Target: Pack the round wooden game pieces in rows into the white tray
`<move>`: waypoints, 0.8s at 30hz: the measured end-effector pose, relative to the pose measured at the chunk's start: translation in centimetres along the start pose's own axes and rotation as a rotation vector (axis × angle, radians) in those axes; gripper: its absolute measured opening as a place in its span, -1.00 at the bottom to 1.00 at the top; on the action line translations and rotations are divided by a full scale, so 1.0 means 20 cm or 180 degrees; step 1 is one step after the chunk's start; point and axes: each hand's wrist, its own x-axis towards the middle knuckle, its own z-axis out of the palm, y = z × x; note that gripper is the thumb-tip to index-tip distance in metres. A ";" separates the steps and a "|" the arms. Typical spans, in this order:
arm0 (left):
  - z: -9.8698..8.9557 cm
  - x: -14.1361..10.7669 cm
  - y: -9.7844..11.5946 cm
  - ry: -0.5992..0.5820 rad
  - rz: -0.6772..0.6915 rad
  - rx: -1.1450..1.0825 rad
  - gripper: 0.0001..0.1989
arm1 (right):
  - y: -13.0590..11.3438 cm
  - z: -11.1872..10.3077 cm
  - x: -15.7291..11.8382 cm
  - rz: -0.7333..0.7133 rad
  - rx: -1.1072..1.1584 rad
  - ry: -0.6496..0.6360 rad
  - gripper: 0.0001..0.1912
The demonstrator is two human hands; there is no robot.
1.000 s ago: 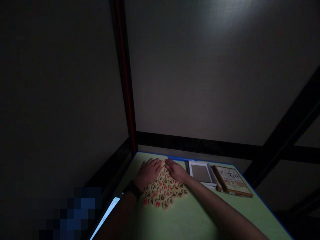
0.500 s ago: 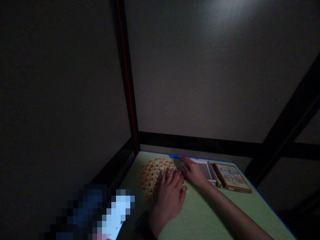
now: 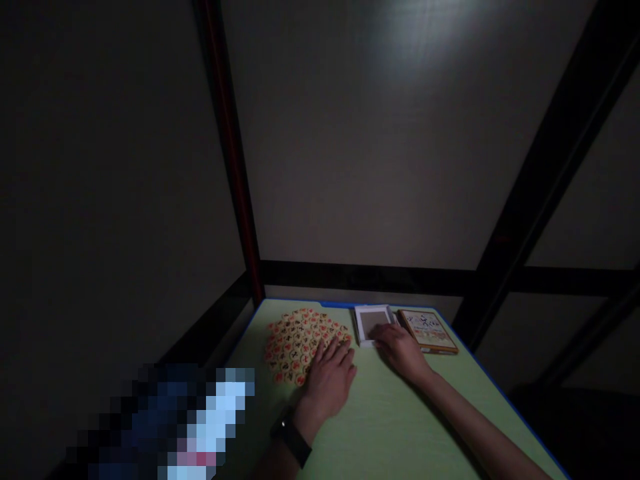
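Note:
Many round, pale Chinese chess pieces (image 3: 290, 340) with red and black characters lie in one flat cluster on the green table (image 3: 370, 427). My left hand (image 3: 330, 380), with a dark watch (image 3: 293, 437) on its wrist, rests palm down at the cluster's near right edge. Its fingers are stretched out over a few pieces. My right hand (image 3: 403, 350) is at the near right corner of a shallow white box (image 3: 358, 327), fingers bent over the box's rim. The box shows a grey-brown bottom. My right hand hides its near right corner.
To the box's right lies a flat printed case (image 3: 430, 330) with a brown border. Dark-framed wall panels (image 3: 365, 167) stand behind and left of the table. A blurred-out, pixelated patch (image 3: 220, 413) covers something at lower left.
My right hand has left the right side of the pieces and moved right and nearer, to the box. My left hand has drawn back toward the cluster's near edge. The view has shifted.

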 end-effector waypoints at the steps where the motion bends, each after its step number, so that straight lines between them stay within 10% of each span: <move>1: 0.00 0.00 0.00 0.0001 -0.0018 0.0036 -0.55 | 0.00 0.00 0.00 0.0015 -0.0012 0.0004 -0.77; 12: 0.00 0.14 0.05 -0.0110 -0.0094 0.0088 -0.48 | -0.06 -0.16 -0.11 0.0050 -0.0293 0.0418 -0.77; 24: 0.04 0.16 0.01 -0.0202 -0.0308 0.0217 -0.46 | -0.42 -0.28 -0.70 -0.0432 -0.0263 0.0134 -0.80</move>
